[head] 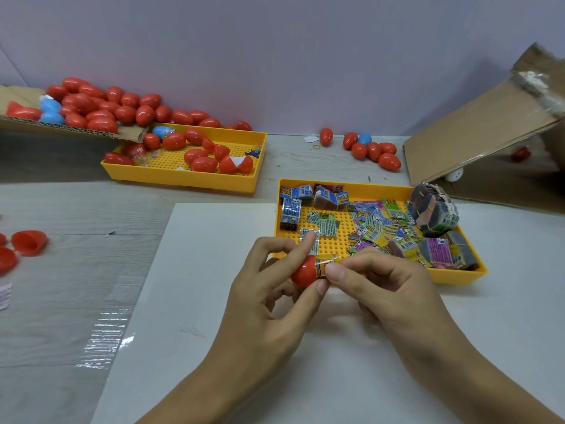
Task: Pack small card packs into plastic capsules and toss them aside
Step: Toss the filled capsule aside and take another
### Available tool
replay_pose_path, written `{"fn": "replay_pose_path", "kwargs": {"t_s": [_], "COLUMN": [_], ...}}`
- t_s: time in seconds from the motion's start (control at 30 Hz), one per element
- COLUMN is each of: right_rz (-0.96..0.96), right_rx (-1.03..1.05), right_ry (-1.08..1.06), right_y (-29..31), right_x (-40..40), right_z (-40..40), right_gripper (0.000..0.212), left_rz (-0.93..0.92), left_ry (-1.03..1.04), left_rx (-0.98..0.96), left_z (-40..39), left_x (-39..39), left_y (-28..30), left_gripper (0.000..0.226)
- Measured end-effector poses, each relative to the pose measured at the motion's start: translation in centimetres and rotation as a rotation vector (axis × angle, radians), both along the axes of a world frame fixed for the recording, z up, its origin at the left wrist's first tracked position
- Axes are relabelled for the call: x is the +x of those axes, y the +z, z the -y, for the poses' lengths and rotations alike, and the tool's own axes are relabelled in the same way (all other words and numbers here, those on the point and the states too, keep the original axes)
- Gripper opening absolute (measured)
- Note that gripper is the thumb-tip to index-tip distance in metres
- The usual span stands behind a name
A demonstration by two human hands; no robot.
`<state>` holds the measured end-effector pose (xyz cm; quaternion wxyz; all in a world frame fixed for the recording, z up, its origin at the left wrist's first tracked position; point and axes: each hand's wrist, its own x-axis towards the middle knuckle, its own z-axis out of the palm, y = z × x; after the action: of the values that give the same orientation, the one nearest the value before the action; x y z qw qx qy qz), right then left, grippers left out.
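Left hand (269,283) grasping a red capsule half (304,272) between thumb and fingers; right hand (382,280) pinching a small card pack (325,263) at the capsule's open end, above the white sheet (214,301). Just beyond, the near yellow tray (452,278) holds loose packs; far left, a second yellow tray (183,179) holds red capsules.

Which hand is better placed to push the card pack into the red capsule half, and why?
The right hand. It already pinches the card pack at the mouth of the red capsule half, which the left hand grips and steadies.
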<state>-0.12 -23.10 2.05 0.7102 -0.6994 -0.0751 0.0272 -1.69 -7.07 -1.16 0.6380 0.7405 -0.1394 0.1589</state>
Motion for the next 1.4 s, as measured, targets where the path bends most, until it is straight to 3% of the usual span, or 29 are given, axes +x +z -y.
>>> {"fn": "replay_pose_path", "kwargs": {"t_s": [0.1,0.23,0.53,0.77,1.0,1.4], "right_rz": [-0.046,-0.054,-0.151,-0.300,-0.515,-0.590], "right_rx": [0.018,-0.008,0.097,0.203,0.352,0.424], "right_ry": [-0.019,0.004,-0.035,0.031,0.192,0.187], "right_y": [0.3,0.7,0.8,1.1,1.0,0.8], "right_x": [-0.1,-0.4,0.0,0.1,0.2,0.6], "right_z": [0.1,0.0,0.4,0.3,0.2,0.6], "right_gripper": [0.021,0.028,0.024,0.021,0.020,0.027], "left_rz": [0.055,0.045,0.202,0.114,0.147,0.164], "left_ry": [0.005,0.012,0.052,0.022,0.050,0.030], "left_rx": [-0.010,-0.107,0.042,0.025,0.039,0.084], "left_z": [0.0,-0.3,-0.3,-0.4,-0.1,-0.2], "left_x": [0.0,-0.2,-0.3,-0.5,-0.8,-0.5], "left_y": [0.0,0.1,0.4,0.4,0.7,0.0], "left_gripper": [0.055,0.036,0.029,0.041,0.040,0.044]}}
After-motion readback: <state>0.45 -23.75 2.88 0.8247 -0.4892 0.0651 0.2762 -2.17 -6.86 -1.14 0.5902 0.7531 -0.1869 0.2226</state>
